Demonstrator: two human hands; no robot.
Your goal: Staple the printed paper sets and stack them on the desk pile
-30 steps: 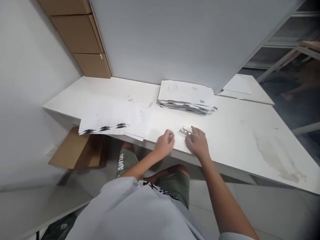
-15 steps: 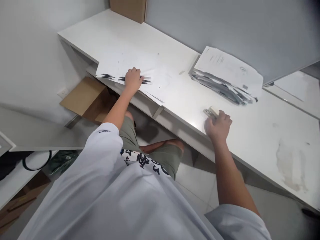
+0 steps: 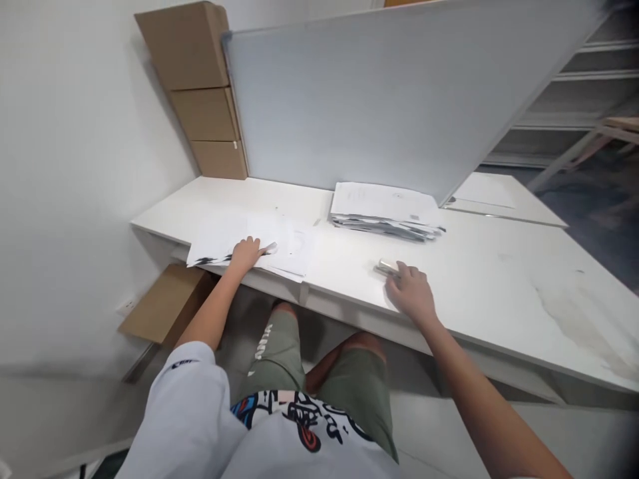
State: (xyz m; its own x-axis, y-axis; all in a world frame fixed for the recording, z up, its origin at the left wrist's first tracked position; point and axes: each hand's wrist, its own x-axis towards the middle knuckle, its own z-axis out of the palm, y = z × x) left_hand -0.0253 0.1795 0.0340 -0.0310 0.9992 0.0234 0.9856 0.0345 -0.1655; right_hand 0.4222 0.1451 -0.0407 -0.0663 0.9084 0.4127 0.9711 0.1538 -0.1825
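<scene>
We are seeing the left hand (image 3: 245, 254) pressing flat, fingers spread, on the loose papers (image 3: 239, 241) at the table (image 3: 489, 279) front edge, the right hand (image 3: 412, 293) resting curled against the stapler (image 3: 387, 267), grasp unclear, stacked documents (image 3: 384, 211) lying behind.

The right hand (image 3: 412, 293) covered the near end of the small metal stapler (image 3: 387, 267), so its full shape could not be told. The left hand (image 3: 244, 255) hid part of the loose sheets (image 3: 249, 239), whose print was too blurred to read. The writing on the paper stack (image 3: 384, 209) was too small to make out. The white desk (image 3: 499, 279) ran off the right edge. The right forearm was cut off by the near edge
</scene>
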